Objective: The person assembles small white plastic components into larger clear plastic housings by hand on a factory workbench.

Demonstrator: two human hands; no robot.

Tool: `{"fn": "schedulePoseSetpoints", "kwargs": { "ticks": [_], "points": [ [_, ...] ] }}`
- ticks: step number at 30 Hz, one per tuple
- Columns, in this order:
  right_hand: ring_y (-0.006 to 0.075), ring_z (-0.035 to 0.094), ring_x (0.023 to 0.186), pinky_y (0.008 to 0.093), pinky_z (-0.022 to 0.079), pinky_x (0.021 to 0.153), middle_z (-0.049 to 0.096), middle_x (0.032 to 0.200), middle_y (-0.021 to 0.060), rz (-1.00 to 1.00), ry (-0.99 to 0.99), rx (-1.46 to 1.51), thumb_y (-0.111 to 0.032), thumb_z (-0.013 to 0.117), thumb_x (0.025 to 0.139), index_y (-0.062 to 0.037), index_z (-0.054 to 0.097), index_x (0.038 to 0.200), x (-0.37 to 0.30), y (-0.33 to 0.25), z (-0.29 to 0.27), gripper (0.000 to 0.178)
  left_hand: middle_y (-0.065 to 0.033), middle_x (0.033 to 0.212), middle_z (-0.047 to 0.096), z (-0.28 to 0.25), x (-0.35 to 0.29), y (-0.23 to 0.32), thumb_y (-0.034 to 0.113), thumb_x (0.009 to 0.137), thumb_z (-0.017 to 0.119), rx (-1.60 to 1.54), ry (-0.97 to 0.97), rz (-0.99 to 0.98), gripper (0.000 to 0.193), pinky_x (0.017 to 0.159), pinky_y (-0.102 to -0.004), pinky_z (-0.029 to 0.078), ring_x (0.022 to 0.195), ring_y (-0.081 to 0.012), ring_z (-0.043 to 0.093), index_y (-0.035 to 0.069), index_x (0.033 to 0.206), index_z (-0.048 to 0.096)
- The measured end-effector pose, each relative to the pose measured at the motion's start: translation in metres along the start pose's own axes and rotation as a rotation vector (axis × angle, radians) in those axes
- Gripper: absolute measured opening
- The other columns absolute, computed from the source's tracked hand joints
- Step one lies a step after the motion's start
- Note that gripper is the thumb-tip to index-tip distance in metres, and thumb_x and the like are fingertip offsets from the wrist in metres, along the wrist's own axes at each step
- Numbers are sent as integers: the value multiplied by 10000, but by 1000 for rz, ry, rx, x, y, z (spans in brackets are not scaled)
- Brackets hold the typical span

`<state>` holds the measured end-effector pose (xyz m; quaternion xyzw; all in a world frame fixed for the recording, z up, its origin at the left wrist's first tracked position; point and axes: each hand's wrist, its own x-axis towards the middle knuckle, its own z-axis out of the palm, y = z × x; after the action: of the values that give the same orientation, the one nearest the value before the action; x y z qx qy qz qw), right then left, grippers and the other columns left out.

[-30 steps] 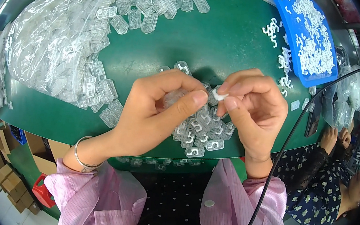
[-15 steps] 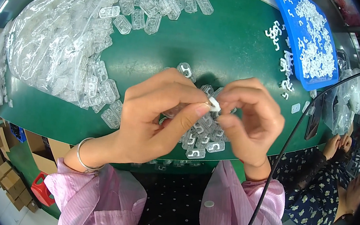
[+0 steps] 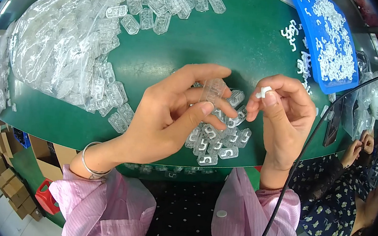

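Note:
My left hand (image 3: pixel 164 113) holds a clear plastic case (image 3: pixel 213 91) between thumb and fingers, tilted up above the table. To the right of it, my right hand (image 3: pixel 288 122) pinches a small white plastic hook (image 3: pixel 262 92) between thumb and forefinger. The two hands are apart. Beneath and between them lies a pile of clear cases (image 3: pixel 216 146), several with a white hook inside; my left fingers hide part of this pile.
A large clear bag (image 3: pixel 53 42) spills clear cases on the left. More loose cases (image 3: pixel 157 3) lie at the back. Loose white hooks (image 3: pixel 303 66) lie beside a blue tray (image 3: pixel 316 62) of hooks. A black cable (image 3: pixel 310 136) crosses on the right, near a person's hands (image 3: pixel 358 149).
My hands have drawn apart. The white hook, earlier between both hands, is now in my right hand, farther right. The clear case in my left hand now shows between raised fingers.

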<state>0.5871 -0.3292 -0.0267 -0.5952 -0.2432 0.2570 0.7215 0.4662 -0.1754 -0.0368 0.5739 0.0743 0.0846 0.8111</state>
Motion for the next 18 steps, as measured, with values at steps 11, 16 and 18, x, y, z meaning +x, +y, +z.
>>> {"fn": "schedulePoseSetpoints", "kwargs": {
  "ticks": [11, 16, 18],
  "points": [
    [101, 624, 733, 222, 511, 626, 650, 849, 89, 155, -174, 182, 11, 593, 909, 51, 630, 1047, 1, 6, 3, 148, -128, 963, 649, -16, 4, 12, -28, 937, 509, 358, 155, 140, 208, 502, -169, 417, 642, -75, 584, -74, 1096, 635],
    [119, 637, 732, 234, 526, 629, 652, 840, 95, 230, -88, 173, 10, 600, 907, 53, 621, 1027, -2, 3, 9, 129, -262, 1040, 625, -11, 8, 11, -28, 910, 515, 121, 148, 142, 317, 480, -213, 494, 722, -198, 671, -116, 1214, 538],
    [125, 641, 733, 237, 530, 631, 653, 847, 98, 211, -64, 144, 9, 603, 907, 53, 616, 1018, -2, 6, 10, 121, -265, 1000, 638, -3, 9, 12, -5, 933, 491, 49, 171, 136, 293, 525, -248, 553, 734, -264, 701, -129, 1195, 539]
  ]
}}
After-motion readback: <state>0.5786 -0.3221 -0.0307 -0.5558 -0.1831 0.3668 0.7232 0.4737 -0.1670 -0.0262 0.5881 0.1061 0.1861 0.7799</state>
